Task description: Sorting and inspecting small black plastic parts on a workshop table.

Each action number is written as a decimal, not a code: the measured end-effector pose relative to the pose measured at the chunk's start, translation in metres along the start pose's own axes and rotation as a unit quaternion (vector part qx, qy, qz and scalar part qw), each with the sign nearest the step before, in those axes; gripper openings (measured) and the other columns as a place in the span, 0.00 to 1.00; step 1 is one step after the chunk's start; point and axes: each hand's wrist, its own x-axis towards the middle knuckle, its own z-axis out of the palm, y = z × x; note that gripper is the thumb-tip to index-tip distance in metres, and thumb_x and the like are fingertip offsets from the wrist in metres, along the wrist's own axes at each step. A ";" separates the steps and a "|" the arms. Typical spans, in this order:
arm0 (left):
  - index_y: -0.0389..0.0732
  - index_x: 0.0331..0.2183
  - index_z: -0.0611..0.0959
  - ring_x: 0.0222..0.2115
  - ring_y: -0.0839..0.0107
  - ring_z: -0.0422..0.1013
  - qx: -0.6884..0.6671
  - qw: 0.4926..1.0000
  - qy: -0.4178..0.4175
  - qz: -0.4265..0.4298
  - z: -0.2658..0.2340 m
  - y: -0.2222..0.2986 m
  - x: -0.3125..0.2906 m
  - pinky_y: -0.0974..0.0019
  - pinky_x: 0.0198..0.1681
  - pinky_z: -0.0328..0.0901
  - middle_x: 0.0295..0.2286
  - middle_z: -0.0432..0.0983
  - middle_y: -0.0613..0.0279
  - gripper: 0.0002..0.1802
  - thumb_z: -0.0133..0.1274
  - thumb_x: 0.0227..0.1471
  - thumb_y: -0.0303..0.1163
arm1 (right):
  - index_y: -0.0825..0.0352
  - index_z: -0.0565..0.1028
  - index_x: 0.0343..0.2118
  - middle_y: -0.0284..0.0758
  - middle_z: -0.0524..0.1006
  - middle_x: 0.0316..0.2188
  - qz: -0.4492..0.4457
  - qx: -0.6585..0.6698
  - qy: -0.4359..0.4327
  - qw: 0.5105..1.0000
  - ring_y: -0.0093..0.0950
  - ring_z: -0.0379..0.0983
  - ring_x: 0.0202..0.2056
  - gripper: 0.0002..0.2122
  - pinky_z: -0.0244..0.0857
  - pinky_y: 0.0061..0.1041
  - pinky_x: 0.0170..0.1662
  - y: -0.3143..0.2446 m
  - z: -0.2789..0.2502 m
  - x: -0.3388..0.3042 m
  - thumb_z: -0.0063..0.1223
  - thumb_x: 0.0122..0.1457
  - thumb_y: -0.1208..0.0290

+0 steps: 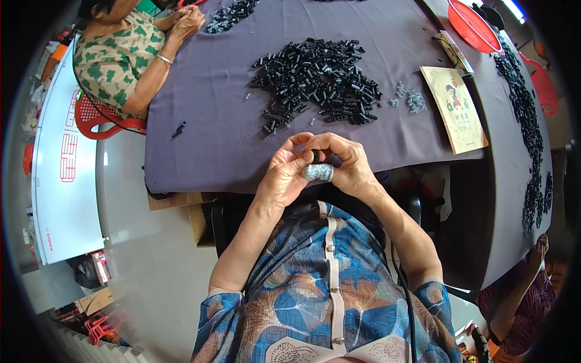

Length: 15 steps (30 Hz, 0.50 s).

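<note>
A yellow booklet (455, 112) lies on the greyish cloth (209, 115) — a red basket (471, 29) sits farther off.

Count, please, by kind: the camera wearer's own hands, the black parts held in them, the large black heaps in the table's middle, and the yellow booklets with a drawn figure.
Left hand and right hand: 2
Held black part: 1
Heap of black cylindrical parts: 1
Yellow booklet: 1
Total: 5
</note>
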 end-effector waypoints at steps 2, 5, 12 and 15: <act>0.41 0.48 0.70 0.39 0.70 0.71 0.003 1.000 -0.004 0.011 -0.001 -0.002 -0.001 0.66 0.45 0.67 0.36 0.73 0.61 0.23 0.57 0.50 0.25 | 0.66 0.74 0.32 0.28 0.73 0.26 0.008 0.004 -0.010 1.000 0.19 0.67 0.26 0.12 0.63 0.19 0.29 0.004 0.000 0.000 0.65 0.43 0.76; 0.40 0.48 0.69 0.37 0.70 0.72 0.005 1.000 0.002 0.023 0.000 -0.002 0.000 0.66 0.43 0.68 0.35 0.74 0.60 0.23 0.56 0.50 0.25 | 0.65 0.75 0.32 0.28 0.73 0.24 0.007 0.012 -0.004 1.000 0.19 0.66 0.26 0.11 0.63 0.19 0.30 0.004 0.002 -0.001 0.63 0.44 0.78; 0.40 0.47 0.70 0.36 0.72 0.72 0.000 1.000 0.009 0.023 0.001 -0.004 -0.001 0.69 0.40 0.69 0.34 0.74 0.60 0.22 0.56 0.50 0.25 | 0.64 0.75 0.34 0.27 0.70 0.22 -0.008 0.009 0.017 1.000 0.19 0.64 0.25 0.12 0.62 0.19 0.30 0.015 0.010 -0.005 0.63 0.44 0.77; 0.40 0.47 0.70 0.34 0.73 0.72 0.002 1.000 0.011 0.025 0.002 -0.003 -0.002 0.71 0.38 0.68 0.33 0.75 0.59 0.21 0.56 0.50 0.25 | 0.64 0.75 0.34 0.27 0.69 0.21 -0.004 0.025 0.021 0.999 0.19 0.64 0.24 0.12 0.62 0.19 0.30 0.015 0.011 -0.006 0.63 0.44 0.76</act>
